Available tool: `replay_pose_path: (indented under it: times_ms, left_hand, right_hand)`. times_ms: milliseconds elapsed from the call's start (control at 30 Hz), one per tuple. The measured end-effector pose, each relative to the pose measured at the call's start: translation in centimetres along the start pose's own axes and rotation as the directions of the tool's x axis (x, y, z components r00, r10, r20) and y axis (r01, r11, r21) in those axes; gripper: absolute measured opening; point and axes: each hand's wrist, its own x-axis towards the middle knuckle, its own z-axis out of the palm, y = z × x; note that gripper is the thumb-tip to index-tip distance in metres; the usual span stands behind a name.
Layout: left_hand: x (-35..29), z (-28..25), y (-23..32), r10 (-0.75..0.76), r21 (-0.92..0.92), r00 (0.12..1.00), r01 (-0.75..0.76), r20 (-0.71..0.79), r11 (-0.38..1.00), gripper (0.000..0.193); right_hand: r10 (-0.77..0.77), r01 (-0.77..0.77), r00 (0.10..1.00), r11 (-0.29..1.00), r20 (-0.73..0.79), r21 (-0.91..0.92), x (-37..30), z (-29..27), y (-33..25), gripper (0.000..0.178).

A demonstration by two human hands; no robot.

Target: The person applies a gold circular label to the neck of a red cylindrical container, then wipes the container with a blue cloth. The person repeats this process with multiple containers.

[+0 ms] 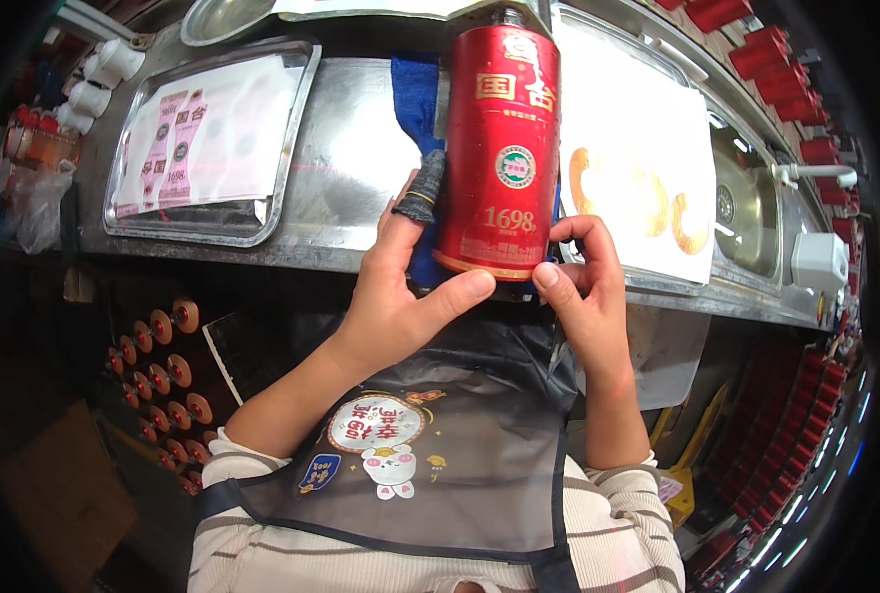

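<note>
While lying centre frame on the steel surface (351, 148), red bottle (497, 148) pinched at base between left hand (400, 296) and right hand (583, 287), steadied.

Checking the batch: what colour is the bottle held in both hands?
Red with gold trim, a bottle, clearest in the head view.
</note>
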Motion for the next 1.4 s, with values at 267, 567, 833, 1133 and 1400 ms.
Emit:
replay_pose_path:
  times_ms: [267, 567, 833, 1133, 1400]
  left_hand:
    - [0.0, 0.4, -0.3, 0.023, 0.066, 0.999, -0.021, -0.031, 0.998, 0.078]
    - [0.0, 0.4, -1.3, 0.134, -0.004, 0.988, -0.134, -0.073, 0.991, 0.064]
    - [-0.5, 0.4, -2.0, 0.022, -0.54, 0.991, -0.088, -0.129, 0.837, 0.056]
    - [-0.4, 1.1, -3.1, 0.058, -0.375, 0.986, -0.114, -0.159, 0.92, 0.049]
    - [-4.3, 0.7, 0.0, 0.427, 0.637, 0.904, -0.32, -0.016, 0.701, 0.042]
  right_hand:
    - [-0.022, 0.022, 1.0, 1.0, -0.008, -0.004, 0.1, 0.2, 0.0, 0.038]
    - [-0.009, 0.009, 1.0, 1.0, 0.0, -0.03, -0.2, 0.4, -0.7, 0.04]
    - [-0.014, 0.014, 1.0, 0.999, 0.016, -0.04, -0.2, 0.3, -0.5, 0.041]
    - [-0.094, 0.088, 0.995, 0.983, -0.033, -0.159, 0.0, 0.3, 0.0, 0.04]
    - [-0.048, 0.041, 0.998, 0.992, -0.049, -0.123, -0.2, 0.5, -0.1, 0.041]
